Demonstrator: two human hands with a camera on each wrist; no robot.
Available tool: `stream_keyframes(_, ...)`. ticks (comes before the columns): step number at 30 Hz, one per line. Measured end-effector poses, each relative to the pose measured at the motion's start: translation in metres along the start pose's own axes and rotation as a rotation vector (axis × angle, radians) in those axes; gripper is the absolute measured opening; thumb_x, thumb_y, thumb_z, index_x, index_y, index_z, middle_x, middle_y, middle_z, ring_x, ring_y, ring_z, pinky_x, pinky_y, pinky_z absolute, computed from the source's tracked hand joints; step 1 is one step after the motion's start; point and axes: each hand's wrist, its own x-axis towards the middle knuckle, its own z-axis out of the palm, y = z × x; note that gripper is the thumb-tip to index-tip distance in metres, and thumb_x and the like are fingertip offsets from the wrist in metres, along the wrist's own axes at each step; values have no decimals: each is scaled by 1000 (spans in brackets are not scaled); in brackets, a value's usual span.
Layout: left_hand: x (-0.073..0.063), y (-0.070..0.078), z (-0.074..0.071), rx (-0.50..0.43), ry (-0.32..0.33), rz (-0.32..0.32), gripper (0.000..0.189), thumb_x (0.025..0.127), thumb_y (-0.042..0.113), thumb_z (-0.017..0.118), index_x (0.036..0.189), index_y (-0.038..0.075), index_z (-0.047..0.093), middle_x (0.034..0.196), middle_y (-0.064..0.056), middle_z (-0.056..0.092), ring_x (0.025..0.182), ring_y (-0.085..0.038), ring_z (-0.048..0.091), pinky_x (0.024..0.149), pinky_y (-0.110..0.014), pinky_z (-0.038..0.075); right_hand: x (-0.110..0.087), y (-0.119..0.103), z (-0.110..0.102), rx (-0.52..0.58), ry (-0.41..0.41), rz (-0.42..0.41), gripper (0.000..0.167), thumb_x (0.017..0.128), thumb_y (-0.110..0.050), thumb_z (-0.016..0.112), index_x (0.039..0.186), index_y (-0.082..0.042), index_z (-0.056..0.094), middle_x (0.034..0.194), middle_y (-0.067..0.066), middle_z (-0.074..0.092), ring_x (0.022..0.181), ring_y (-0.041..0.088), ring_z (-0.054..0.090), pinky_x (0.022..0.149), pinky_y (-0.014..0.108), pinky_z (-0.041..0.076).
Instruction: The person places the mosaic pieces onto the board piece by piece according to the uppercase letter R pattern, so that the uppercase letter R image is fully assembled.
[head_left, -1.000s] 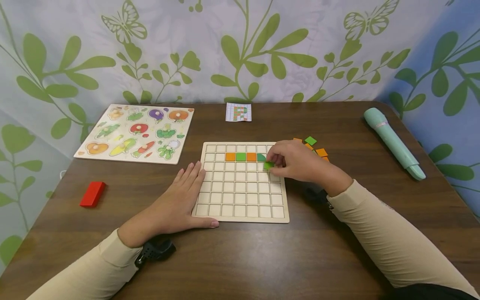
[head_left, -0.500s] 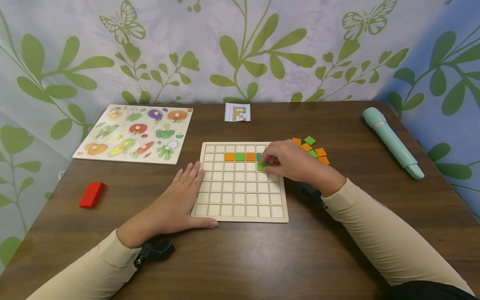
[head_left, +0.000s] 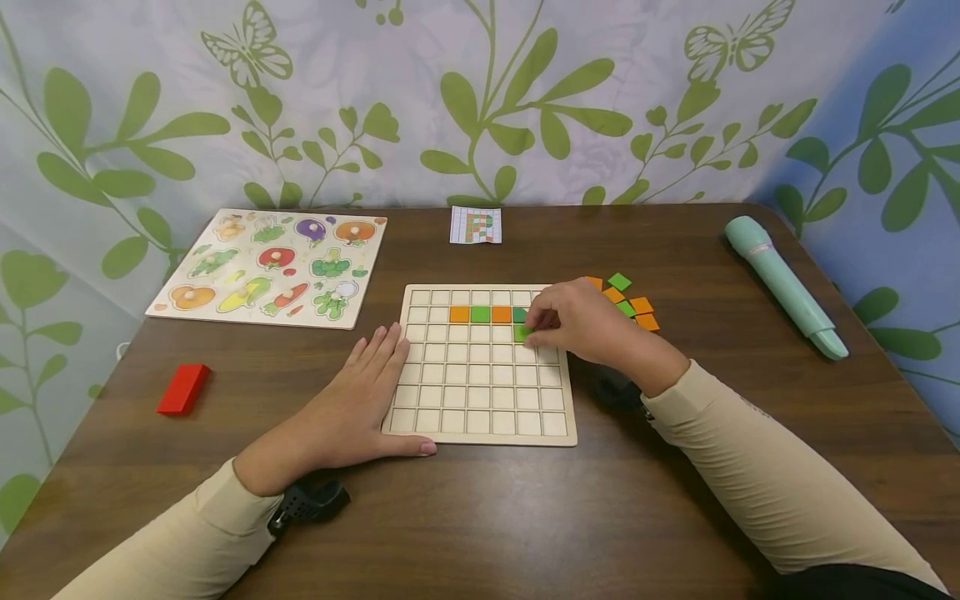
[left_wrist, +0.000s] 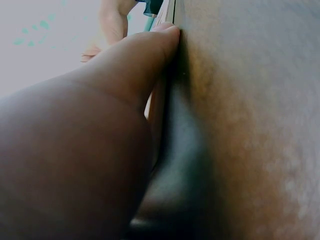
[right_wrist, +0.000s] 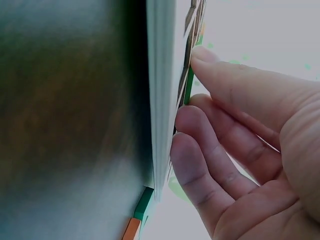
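Observation:
A pale wooden grid board [head_left: 480,398] lies on the brown table. My left hand [head_left: 348,408] rests along its left edge, fingers straight, with the thumb at the near-left corner. Over the upper right of the grid, my right hand [head_left: 585,321] pinches a bright green square tile [head_left: 521,333] between thumb and fingertips; its thin edge [right_wrist: 188,86] shows in the right wrist view, close against the board. In the row just above sit an orange tile [head_left: 459,314], a green tile [head_left: 480,314], another orange tile [head_left: 501,314] and a dark green tile [head_left: 518,314], partly hidden by my fingers.
Several loose orange and green tiles [head_left: 641,305] lie right of the board. A small pattern card [head_left: 476,226] stands behind it. A vegetable puzzle board [head_left: 262,279] and a red block [head_left: 183,389] are at left, a mint-green microphone-shaped object [head_left: 787,287] at right.
My right hand has shifted slightly left with the bright green tile, which now lies below the dark green one. The left hand stays put.

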Motion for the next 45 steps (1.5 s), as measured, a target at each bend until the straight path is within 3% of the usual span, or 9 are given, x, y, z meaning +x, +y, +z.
stream_keyframes(12, 0, 1, -1, 4, -3, -2, 137, 80, 92, 56, 165, -7, 14, 173, -24, 1, 158, -38, 1, 124, -54, 6, -1, -1, -1, 8, -4, 35, 18, 80, -9, 94, 90, -10, 79, 84, -7, 71, 75, 10, 67, 70, 31, 58)
stream_keyframes(34, -1, 0, -1, 1, -6, -2, 137, 81, 92, 56, 165, -6, 12, 173, -23, 0, 158, -37, 0, 124, -55, 6, -3, -2, -2, -21, 9, 10, 16, 82, -11, 93, 91, -9, 80, 85, -6, 72, 76, 10, 67, 71, 33, 58)
stream_keyframes(45, -2, 2, 2, 3, -5, 3, 137, 80, 93, 55, 165, -8, 15, 172, -24, 2, 158, -39, 2, 124, -55, 7, -10, 2, -13, -24, 47, 33, 12, 86, -14, 91, 91, -11, 80, 83, -7, 73, 77, 12, 70, 72, 36, 59)
